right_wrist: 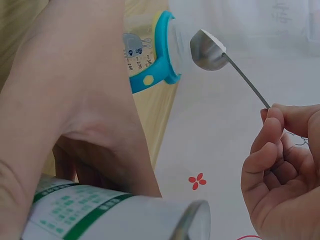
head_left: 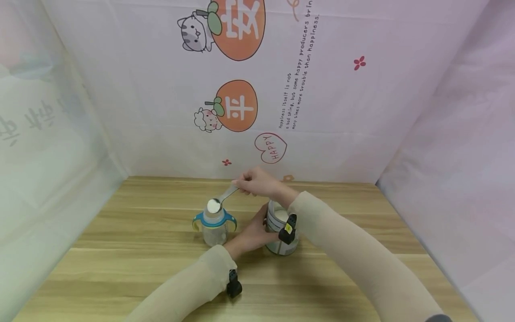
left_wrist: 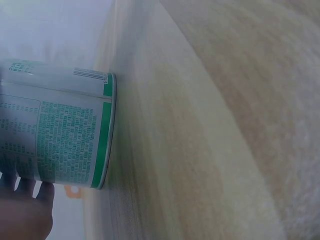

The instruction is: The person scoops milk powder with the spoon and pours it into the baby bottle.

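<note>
My right hand (head_left: pixel 260 182) pinches the thin handle of a metal spoon (right_wrist: pixel 207 54) between thumb and fingers. White powder (head_left: pixel 213 205) heaps in the spoon's bowl, which is held above the mouth of a clear baby bottle (head_left: pixel 214 235). The bottle stands upright and lidless, with a blue collar and two side handles. To its right my left hand (head_left: pixel 253 233) grips an open, white and green can (left_wrist: pixel 67 125) round its side. Pale powder shows inside the can, partly hidden by the right wrist. In the left wrist view, fingertips (left_wrist: pixel 45 192) curl against the can's wall.
Both bottle and can stand on a wood-grain table (head_left: pixel 161 264). A printed white cloth wall (head_left: pixel 342 112) rises behind, with further cloth walls at left and right. A dark wrist camera is strapped at each sleeve cuff.
</note>
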`<state>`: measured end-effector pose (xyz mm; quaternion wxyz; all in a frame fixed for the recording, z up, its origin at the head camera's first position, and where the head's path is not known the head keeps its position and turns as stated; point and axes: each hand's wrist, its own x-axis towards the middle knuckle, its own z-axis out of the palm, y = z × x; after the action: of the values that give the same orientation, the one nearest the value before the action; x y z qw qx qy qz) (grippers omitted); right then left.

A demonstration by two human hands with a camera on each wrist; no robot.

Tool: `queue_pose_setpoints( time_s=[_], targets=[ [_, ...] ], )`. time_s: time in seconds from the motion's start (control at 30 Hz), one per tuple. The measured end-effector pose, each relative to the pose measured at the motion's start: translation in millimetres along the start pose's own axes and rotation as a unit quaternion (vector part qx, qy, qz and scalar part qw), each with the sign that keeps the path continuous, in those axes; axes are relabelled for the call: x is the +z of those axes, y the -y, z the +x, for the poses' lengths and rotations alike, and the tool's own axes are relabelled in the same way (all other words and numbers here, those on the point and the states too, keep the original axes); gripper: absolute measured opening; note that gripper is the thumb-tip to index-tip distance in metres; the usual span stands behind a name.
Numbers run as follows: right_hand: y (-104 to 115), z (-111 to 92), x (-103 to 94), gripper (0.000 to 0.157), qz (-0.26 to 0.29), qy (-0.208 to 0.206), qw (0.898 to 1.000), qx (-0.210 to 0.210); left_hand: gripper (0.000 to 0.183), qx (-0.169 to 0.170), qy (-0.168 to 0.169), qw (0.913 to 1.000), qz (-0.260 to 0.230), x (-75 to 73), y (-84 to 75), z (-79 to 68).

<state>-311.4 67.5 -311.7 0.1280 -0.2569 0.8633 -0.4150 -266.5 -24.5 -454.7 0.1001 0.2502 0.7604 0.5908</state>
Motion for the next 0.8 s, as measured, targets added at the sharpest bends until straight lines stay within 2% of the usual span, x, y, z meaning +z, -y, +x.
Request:
queue_pose_setpoints(
  time_s=[0.2, 0.47, 0.57, 0.67, 0.8],
  targets=[
    [5, -3, 3.0, 0.033, -0.014, -0.003, 1.000, -0.004, 0.099, 0.005, 0.006, 1.0000, -0.003, -0.5, -1.5, -1.1],
    [8, -4, 7.9, 0.032, -0.050, -0.005, 0.997, -0.050, 0.093, 0.018, 0.008, 0.9998, -0.003, -0.7, 1.3, -1.0],
    [10, -4, 10.3, 0.030, -0.080, -0.011, 0.994, -0.072, 0.092, 0.022, 0.009, 0.9997, -0.008, -0.5, 1.9, -0.7],
    [13, -5, 14.9, 0.026, -0.120, -0.022, 0.987, -0.102, 0.091, 0.026, 0.011, 0.9995, -0.015, -0.3, 1.3, -1.2],
    [19, -10, 24.4, 0.021, -0.198, -0.039, 0.965, -0.164, 0.079, 0.034, 0.015, 0.9992, -0.016, -0.3, 0.7, -2.0]
  ],
)
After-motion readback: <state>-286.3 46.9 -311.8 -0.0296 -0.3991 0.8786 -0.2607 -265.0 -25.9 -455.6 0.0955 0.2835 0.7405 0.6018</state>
